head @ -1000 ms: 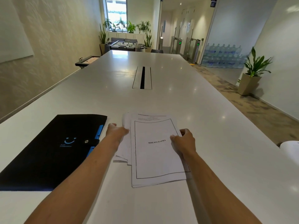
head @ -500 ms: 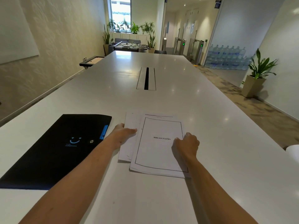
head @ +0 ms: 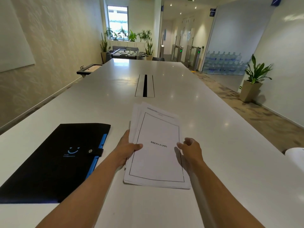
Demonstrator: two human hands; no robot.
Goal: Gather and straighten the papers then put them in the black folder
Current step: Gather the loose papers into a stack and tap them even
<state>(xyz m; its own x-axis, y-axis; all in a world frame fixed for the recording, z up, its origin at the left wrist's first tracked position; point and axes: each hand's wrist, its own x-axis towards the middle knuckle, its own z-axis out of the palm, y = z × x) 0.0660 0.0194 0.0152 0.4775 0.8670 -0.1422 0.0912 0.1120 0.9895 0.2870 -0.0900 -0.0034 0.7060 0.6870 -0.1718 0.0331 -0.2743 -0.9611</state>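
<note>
A stack of white papers (head: 158, 158), its top sheet titled BIBLIOGRAPHY inside a black border, is tilted up off the white table (head: 230, 145), far end raised. The sheets are fanned unevenly at the far left corner. My left hand (head: 127, 149) grips the stack's left edge, thumb on top. My right hand (head: 191, 148) holds the right edge with curled fingers. The black folder (head: 54, 160), closed with a snap strap and showing blue tabs, lies flat on the table to the left of the papers.
A cable slot (head: 145, 85) runs along the table's middle beyond the papers. A white object (head: 296, 153) pokes in at the right edge. A potted plant (head: 252, 84) stands on the floor to the right, and water bottles are stacked behind it.
The papers lay loosely spread on the table under both hands; now both hands have pushed them together and lifted the stack by its side edges, its far end raised.
</note>
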